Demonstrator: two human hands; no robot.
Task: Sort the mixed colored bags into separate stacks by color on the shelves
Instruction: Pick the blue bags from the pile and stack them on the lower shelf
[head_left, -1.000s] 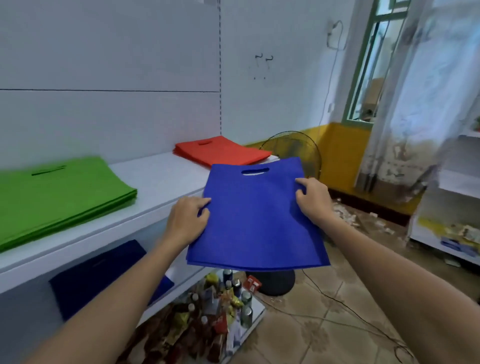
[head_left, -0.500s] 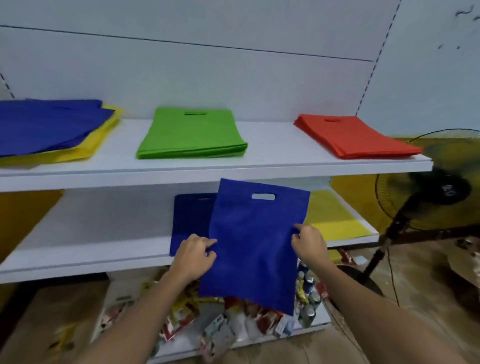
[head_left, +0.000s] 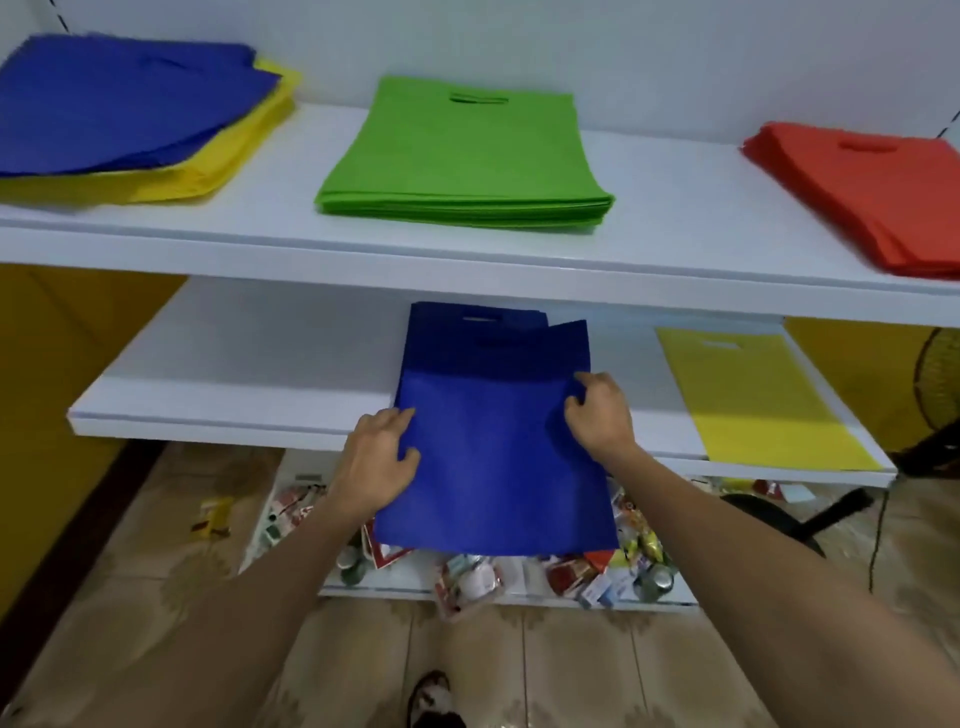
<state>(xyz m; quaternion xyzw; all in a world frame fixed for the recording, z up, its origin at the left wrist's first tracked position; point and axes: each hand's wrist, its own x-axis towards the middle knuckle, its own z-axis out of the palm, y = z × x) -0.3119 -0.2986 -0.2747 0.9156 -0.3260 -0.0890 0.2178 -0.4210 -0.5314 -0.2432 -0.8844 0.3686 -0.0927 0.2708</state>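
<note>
On the lower shelf (head_left: 234, 395), near its front edge and about midway along, I am laying a blue bag (head_left: 493, 478) over the blue stack (head_left: 467, 332). My left hand (head_left: 379, 457) grips the bag's left edge. My right hand (head_left: 597, 415) pinches the right edge, fingers curled into the cloth so that it puckers there. Holding both sides keeps the limp fabric flat and lets me square it up.

The bag's far part lies over the stack, skewed a little to the right of it. Its near part overhangs the shelf front, so I judge it is not yet pushed home.

To the right on this shelf, well apart, lies a yellow bag (head_left: 753, 405) on its own. The upper shelf (head_left: 467, 265) carries three lots:
- at the left, a mixed pile (head_left: 119, 104) of blue bags on top of yellow ones
- in the middle, a green stack (head_left: 462, 156)
- at the right, a red stack (head_left: 857, 197)

The mixed pile looks like what remains to sort. The bottom shelf (head_left: 519, 597) holds a jumble of cans and packets.
</note>
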